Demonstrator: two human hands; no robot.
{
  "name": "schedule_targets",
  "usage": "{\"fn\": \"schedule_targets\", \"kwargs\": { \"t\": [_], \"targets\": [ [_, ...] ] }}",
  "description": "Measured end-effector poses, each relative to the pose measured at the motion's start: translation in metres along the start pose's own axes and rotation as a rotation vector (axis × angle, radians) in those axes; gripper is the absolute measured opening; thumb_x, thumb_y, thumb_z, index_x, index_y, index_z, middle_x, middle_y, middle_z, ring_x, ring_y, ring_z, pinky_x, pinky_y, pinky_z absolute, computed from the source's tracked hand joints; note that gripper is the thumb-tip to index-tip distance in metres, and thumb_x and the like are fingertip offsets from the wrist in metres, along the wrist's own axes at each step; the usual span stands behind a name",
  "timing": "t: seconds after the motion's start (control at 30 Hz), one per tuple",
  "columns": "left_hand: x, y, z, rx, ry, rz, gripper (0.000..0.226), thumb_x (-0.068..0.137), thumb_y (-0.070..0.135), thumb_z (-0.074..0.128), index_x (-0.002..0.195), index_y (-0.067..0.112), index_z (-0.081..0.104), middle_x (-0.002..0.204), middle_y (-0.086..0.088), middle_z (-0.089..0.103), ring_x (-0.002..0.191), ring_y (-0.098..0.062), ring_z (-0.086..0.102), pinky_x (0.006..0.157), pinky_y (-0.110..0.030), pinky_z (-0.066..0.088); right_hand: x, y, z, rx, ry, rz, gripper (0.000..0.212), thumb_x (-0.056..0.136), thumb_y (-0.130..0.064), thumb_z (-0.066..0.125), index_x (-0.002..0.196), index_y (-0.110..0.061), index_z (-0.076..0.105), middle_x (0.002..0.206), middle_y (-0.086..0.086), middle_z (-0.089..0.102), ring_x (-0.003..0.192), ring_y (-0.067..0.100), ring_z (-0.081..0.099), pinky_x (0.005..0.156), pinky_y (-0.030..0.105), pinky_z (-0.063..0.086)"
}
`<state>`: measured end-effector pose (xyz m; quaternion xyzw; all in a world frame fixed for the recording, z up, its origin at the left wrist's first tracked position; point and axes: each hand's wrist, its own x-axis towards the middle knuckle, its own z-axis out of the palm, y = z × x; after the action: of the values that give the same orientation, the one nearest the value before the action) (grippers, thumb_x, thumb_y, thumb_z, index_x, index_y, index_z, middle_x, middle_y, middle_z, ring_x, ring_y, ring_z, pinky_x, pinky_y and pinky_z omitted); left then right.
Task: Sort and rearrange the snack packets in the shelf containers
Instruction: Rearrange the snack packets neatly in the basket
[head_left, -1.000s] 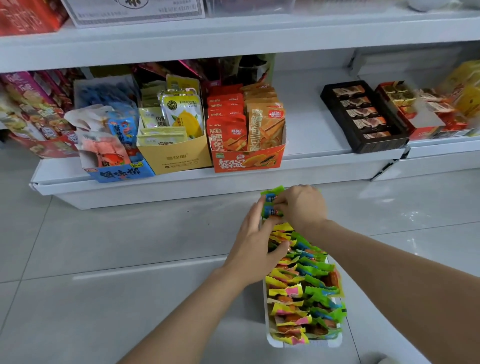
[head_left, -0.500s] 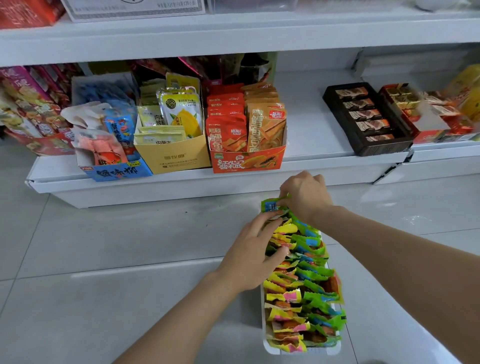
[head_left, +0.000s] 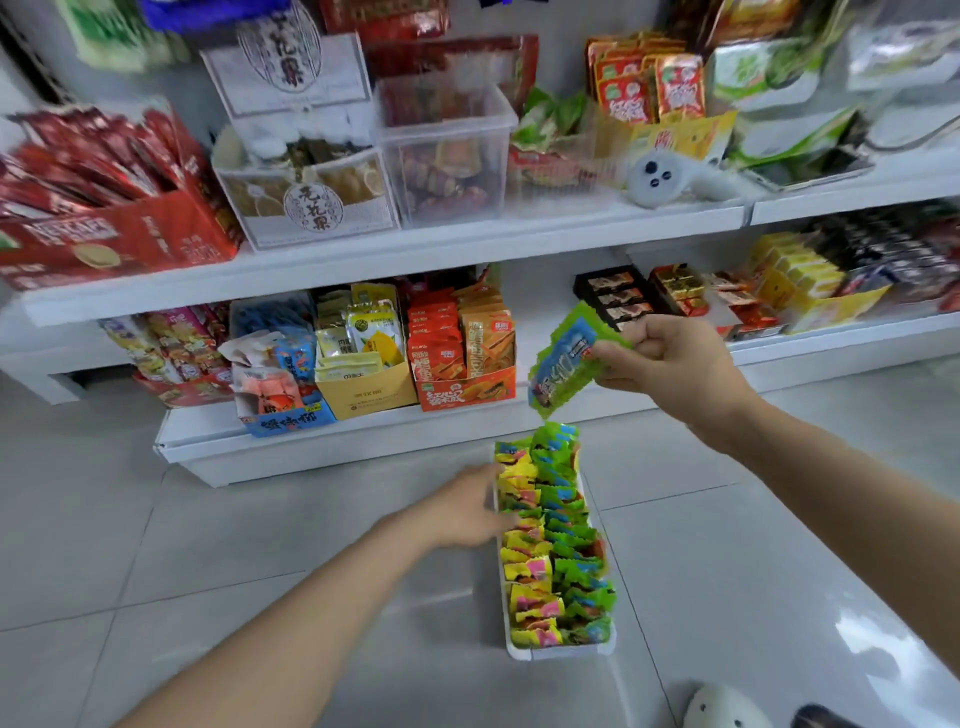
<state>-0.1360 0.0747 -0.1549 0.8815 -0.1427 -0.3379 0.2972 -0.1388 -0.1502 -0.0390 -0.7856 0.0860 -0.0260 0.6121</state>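
A long white tray (head_left: 561, 650) stands on the tiled floor, packed with two rows of small snack packets, yellow-pink on the left (head_left: 530, 597) and green-blue on the right (head_left: 582, 571). My right hand (head_left: 670, 358) holds a green-and-blue packet (head_left: 569, 361) in the air above the tray's far end, in front of the lowest shelf. My left hand (head_left: 467, 506) rests against the tray's left side, fingers blurred, touching the yellow packets.
White shelves hold boxes of snacks: an orange box (head_left: 462, 389), a yellow box (head_left: 366, 395), a blue box (head_left: 283, 415), a dark chocolate tray (head_left: 613, 296). A clear bin (head_left: 447, 156) and a red carton (head_left: 114, 234) sit above. A white shoe (head_left: 722, 709) is at bottom right.
My right hand has lifted a green-blue packet out of the tray's far end, up and to the right. My left hand slid down to the tray's left side. The view tilted upward.
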Motion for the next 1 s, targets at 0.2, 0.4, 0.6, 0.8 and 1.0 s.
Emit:
{"fn": "schedule_targets", "kwargs": {
  "t": [0.2, 0.4, 0.6, 0.8, 1.0],
  "targets": [
    [-0.105, 0.057, -0.038, -0.374, 0.217, 0.065, 0.095, 0.076, 0.036, 0.081, 0.15, 0.028, 0.022, 0.148, 0.01, 0.032, 0.136, -0.011, 0.036, 0.108, -0.029, 0.035, -0.072, -0.054, -0.014, 0.234, -0.014, 0.044, 0.017, 0.09, -0.011, 0.065, 0.088, 0.003, 0.055, 0.084, 0.02, 0.074, 0.082, 0.033, 0.072, 0.075, 0.039, 0.061],
    [-0.161, 0.08, -0.011, -0.877, 0.183, 0.094, 0.03, 0.085, -0.001, 0.069, 0.112, 0.007, 0.061, 0.106, -0.008, 0.072, 0.093, -0.021, 0.067, 0.085, -0.033, 0.056, -0.103, -0.064, -0.012, 0.369, 0.107, 0.096, 0.015, 0.095, -0.011, 0.06, 0.082, -0.011, 0.052, 0.074, 0.007, 0.069, 0.069, 0.02, 0.064, 0.071, 0.035, 0.06],
    [-0.173, 0.076, 0.012, -1.071, 0.304, 0.032, 0.011, 0.083, -0.003, 0.068, 0.092, 0.001, 0.062, 0.087, -0.012, 0.074, 0.069, -0.018, 0.068, 0.065, -0.023, 0.057, -0.106, -0.057, -0.013, 0.293, 0.186, 0.075, 0.016, 0.091, -0.004, 0.064, 0.081, -0.008, 0.053, 0.066, 0.005, 0.071, 0.058, 0.015, 0.069, 0.055, 0.027, 0.058],
    [-0.175, 0.08, 0.017, -1.03, 0.416, 0.006, 0.011, 0.085, 0.0, 0.069, 0.085, 0.001, 0.058, 0.081, -0.013, 0.075, 0.062, -0.014, 0.068, 0.054, -0.016, 0.05, -0.104, -0.049, -0.013, 0.238, 0.22, 0.111, 0.018, 0.091, -0.004, 0.065, 0.079, -0.009, 0.052, 0.077, 0.014, 0.073, 0.066, 0.023, 0.072, 0.063, 0.038, 0.062],
    [-0.176, 0.082, 0.013, -1.08, 0.406, -0.009, 0.015, 0.087, 0.006, 0.066, 0.089, 0.0, 0.052, 0.096, -0.023, 0.073, 0.085, -0.028, 0.073, 0.079, -0.037, 0.06, -0.1, -0.046, -0.011, 0.258, 0.241, 0.149, 0.018, 0.091, -0.006, 0.065, 0.078, -0.01, 0.052, 0.082, 0.017, 0.074, 0.075, 0.029, 0.074, 0.068, 0.041, 0.062]
  ]
}}
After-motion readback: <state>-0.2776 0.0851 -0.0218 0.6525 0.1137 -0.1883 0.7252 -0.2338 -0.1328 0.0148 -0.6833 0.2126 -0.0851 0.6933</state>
